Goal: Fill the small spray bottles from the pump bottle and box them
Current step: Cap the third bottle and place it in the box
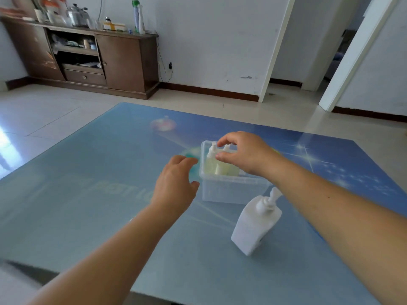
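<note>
A clear plastic box (229, 191) stands on the blue glass table (110, 183). Inside it stand small spray bottles (212, 160) with white tops and pale yellow liquid. My right hand (244, 151) hovers over the box, thumb and fingers curved around the white top of one spray bottle (226, 148). My left hand (176, 183) hangs with relaxed fingers just left of the box, holding nothing. A white pump bottle (255, 223) stands on the table in front of the box, under my right forearm.
The table's near edge runs along the bottom of the view. Beyond the table lie a tiled floor, a brown cabinet (88, 56) with clutter on top at the back left, and a doorway (343, 53) at the back right.
</note>
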The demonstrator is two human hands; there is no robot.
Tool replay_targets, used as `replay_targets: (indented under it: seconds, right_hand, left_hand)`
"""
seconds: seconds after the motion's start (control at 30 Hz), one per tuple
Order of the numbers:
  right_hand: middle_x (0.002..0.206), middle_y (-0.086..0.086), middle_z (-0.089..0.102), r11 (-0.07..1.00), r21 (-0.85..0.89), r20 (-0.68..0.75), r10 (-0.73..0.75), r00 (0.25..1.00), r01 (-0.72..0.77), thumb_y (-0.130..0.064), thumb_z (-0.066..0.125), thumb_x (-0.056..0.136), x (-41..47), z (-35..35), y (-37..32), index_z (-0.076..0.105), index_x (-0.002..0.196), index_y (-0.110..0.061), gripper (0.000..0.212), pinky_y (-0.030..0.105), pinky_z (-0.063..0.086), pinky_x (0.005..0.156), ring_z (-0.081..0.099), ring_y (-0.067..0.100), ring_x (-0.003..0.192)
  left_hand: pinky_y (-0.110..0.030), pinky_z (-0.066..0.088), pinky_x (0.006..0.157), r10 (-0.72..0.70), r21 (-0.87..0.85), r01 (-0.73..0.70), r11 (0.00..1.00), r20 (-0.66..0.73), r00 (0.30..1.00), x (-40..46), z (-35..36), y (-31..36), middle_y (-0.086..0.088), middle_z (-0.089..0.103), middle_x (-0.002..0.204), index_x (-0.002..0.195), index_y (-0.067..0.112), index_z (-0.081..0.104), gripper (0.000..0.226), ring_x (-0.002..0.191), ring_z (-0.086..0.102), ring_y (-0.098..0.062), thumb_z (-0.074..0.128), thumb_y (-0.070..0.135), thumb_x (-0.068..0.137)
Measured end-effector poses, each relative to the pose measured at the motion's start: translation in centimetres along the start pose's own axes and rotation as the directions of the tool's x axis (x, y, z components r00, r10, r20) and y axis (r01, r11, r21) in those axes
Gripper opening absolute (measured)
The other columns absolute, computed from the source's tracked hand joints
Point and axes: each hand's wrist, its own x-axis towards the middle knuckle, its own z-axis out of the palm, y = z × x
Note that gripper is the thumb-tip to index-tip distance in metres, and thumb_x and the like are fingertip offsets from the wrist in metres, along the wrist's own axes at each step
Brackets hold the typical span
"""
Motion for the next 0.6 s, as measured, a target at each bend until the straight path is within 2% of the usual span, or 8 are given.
replay_targets:
  seconds: [0.07,0.33,0.47,0.6]
  right_hand:
    - [0.129,-0.003,0.057,0.999,0.04,0.021,-0.025,0.999,0.024,-0.036,0.063,0.088,-1.2,1.0,-1.8,0.06,0.12,-0.022,0.034,0.024,0.036,0.088,0.05,0.016,0.119]
    - [0.132,0.002,0.056,0.985,0.168,0.177,0.001,0.984,-0.031,-0.032,0.065,0.088,-5.7,8.8,-5.2,0.061,0.12,-0.018,0.035,0.021,0.035,0.089,0.049,0.016,0.123]
    - [0.13,0.003,0.057,0.978,0.193,0.243,0.027,0.97,-0.076,-0.032,0.065,0.087,-6.8,11.9,-6.0,0.062,0.119,-0.018,0.035,0.02,0.035,0.087,0.051,0.015,0.121]
    - [0.13,0.004,0.057,0.969,0.226,0.284,0.033,0.958,-0.1,-0.031,0.065,0.088,-6.8,13.5,-6.5,0.062,0.119,-0.019,0.034,0.022,0.037,0.09,0.051,0.014,0.121]
  left_hand:
    - [-0.028,0.035,0.092,-0.062,0.027,0.061,0.998,0.019,0.998,-1.5,-0.8,-1.3,-0.002,0.044,0.13,0.132,0.02,0.046,0.055,0.115,0.047,-0.021,0.066,0.015,0.081]
    - [-0.035,0.037,0.093,-0.309,0.205,0.279,0.938,0.128,0.943,-7.8,-1.8,-7.7,-0.009,0.041,0.131,0.136,0.02,0.037,0.061,0.117,0.045,-0.029,0.065,0.022,0.082]
    - [-0.037,0.036,0.093,-0.399,0.277,0.355,0.893,0.125,0.908,-9.4,-1.5,-9.9,-0.011,0.042,0.129,0.134,0.018,0.039,0.056,0.115,0.043,-0.031,0.064,0.024,0.083]
    - [-0.036,0.037,0.089,-0.473,0.366,0.408,0.837,0.108,0.874,-9.3,-0.8,-11.3,-0.012,0.044,0.122,0.124,0.013,0.045,0.046,0.111,0.044,-0.03,0.062,0.031,0.085]
